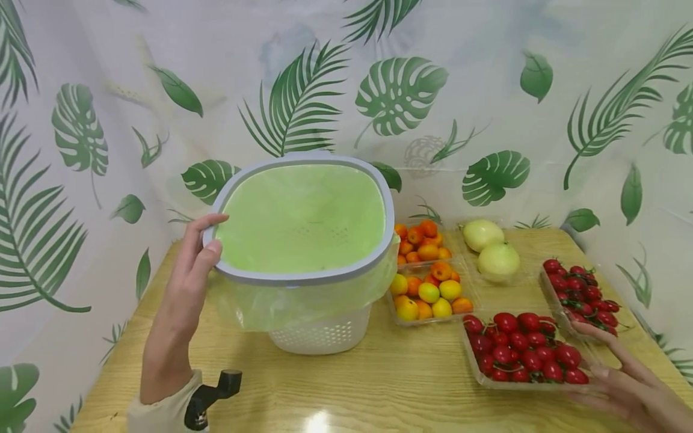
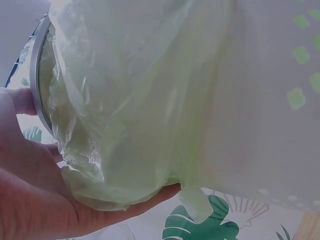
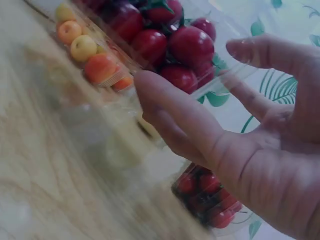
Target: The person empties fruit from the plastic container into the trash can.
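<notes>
Meanwhile, left hand [image 1: 181, 282] gripping tilted bin [image 1: 325, 337] rim; right hand [image 1: 628, 385] spread beside tomato tray [image 1: 476, 373]; no readable labels.

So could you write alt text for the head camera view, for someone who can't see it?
A person's left hand grips the grey rim of a tilted white basket lined with a green bag, while the right hand touches a tray of cherry tomatoes on a wooden table.

Basket [image 1: 319, 334] sits left on the table [image 1: 379, 385]; apricot trays [image 1: 428, 294] to its right, pears [image 1: 489, 249] behind, tomato trays [image 1: 522, 352] far right.
</notes>
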### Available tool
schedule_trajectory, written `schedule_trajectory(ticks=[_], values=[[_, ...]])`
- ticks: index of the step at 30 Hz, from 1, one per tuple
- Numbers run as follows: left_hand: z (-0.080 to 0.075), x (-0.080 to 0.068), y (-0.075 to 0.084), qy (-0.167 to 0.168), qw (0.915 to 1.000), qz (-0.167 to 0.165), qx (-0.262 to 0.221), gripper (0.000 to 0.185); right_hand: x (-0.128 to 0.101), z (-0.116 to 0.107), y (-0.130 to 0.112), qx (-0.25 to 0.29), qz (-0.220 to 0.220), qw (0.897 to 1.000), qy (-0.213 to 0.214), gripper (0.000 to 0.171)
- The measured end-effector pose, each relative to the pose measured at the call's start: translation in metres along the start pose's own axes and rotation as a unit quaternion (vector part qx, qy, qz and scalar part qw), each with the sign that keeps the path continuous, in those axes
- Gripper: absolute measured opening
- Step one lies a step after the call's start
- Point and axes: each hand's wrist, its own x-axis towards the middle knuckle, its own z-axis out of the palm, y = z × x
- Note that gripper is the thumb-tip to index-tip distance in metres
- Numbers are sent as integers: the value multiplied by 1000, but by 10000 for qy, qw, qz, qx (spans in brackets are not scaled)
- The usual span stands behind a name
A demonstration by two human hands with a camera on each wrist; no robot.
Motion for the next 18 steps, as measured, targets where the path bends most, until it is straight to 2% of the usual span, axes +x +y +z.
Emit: schedule_trajectory(ticks=[2, 6, 8, 18], values=[[0, 0, 1, 10, 10000, 32, -5, 41, 0, 2, -5, -41, -270, 9996, 8, 65], [0, 1, 1, 167, 9995, 155, -201, 40, 6, 7, -14, -811, -634, 9928, 613, 67], [1, 2, 0, 240, 9990, 211, -307, 39, 10, 10, -19, -919, -756, 9901, 744, 67], [0, 0, -3, 220, 9994, 131, -244, 40, 36, 25, -43, -652, -1222, 9882, 648, 66]])
